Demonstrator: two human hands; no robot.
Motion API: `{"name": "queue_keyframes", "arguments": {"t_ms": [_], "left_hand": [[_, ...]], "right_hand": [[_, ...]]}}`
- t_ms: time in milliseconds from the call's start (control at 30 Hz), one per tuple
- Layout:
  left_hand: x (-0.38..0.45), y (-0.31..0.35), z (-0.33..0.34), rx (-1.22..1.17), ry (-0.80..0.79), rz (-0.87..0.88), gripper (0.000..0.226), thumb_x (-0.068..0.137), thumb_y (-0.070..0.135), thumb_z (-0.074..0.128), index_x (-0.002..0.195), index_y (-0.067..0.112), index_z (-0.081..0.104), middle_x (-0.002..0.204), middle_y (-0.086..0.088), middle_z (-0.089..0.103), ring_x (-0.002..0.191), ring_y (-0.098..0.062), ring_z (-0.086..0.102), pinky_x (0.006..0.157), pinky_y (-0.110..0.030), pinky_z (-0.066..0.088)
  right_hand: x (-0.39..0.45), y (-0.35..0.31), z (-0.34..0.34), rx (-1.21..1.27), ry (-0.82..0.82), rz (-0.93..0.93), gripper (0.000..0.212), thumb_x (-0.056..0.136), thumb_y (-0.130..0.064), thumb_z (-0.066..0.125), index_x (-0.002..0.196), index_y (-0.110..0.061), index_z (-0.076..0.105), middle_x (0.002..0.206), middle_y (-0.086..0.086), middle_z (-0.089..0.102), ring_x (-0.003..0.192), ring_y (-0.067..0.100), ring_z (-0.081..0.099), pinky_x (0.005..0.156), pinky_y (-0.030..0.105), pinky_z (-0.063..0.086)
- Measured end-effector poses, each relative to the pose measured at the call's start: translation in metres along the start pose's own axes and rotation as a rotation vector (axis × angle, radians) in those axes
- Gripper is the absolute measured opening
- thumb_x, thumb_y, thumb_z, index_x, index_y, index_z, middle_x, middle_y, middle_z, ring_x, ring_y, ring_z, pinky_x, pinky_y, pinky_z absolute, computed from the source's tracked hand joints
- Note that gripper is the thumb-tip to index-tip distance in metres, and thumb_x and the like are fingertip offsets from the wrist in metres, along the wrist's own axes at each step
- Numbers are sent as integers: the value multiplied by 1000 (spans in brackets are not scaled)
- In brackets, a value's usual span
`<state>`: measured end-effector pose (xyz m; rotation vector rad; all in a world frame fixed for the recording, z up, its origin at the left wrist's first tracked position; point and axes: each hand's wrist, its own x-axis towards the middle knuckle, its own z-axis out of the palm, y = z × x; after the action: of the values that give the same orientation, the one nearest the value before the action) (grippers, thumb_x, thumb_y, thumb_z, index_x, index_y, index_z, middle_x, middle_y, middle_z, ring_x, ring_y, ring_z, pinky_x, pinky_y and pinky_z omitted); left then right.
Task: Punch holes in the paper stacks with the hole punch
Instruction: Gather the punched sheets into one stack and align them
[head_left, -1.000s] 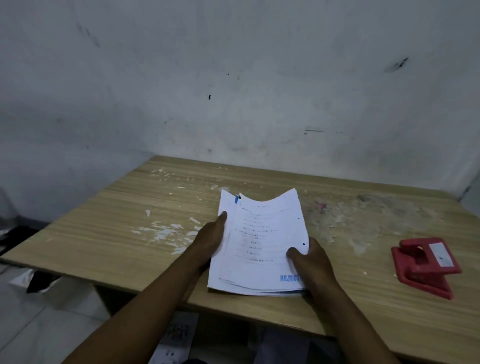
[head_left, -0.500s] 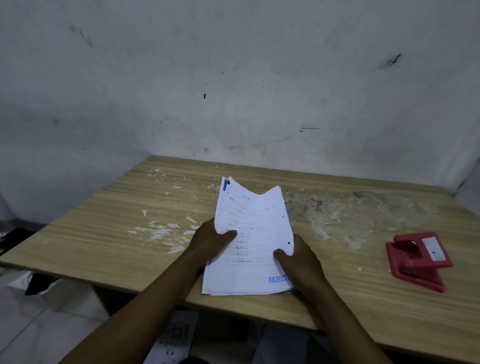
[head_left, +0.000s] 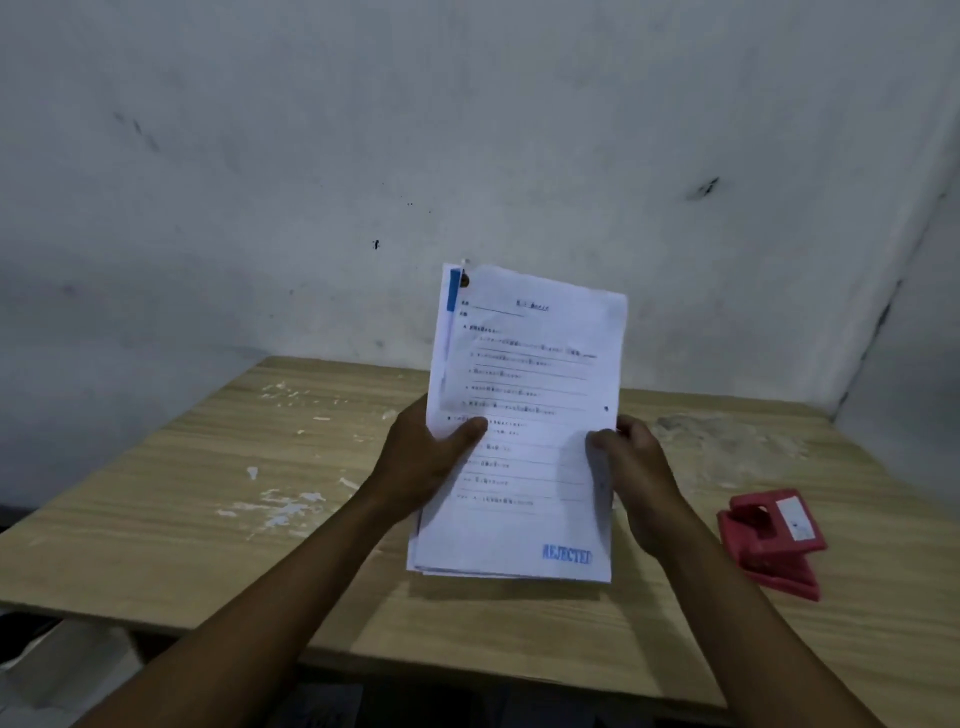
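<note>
Table; paper stack between hands; punch right.

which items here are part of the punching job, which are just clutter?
Part of the job:
- paper stack, held upright over the table by the left hand and right hand
- red hole punch, on the table to the right, untouched

Just lying about:
- white flecks and scraps on the wooden table
- grey smudge near the back right

paper stack lifted off table, now tilted upright
</note>
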<state>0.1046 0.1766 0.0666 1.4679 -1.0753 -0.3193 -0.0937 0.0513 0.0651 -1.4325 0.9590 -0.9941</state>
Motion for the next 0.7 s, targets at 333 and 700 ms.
{"name": "queue_keyframes", "arguments": {"t_ms": [333,700], "left_hand": [[-7,18,36,70,115,130,30,97,32,62,126,28,55,104,26,63,90,24,57,71,0,44],[-23,2,48,49,131,87,28,92,31,68,117,30,55,103,25,63,90,23,57,70,-3,47]], "right_hand": [[-14,-15,-12,62,165,-278,11,97,-14,57,107,-17,61,101,-3,70,87,12,67,69,29,52],[-26,14,-22,74,146,-295,10,101,-17,56,105,-26,58,103,-6,66,85,4,64,68,27,48]]}}
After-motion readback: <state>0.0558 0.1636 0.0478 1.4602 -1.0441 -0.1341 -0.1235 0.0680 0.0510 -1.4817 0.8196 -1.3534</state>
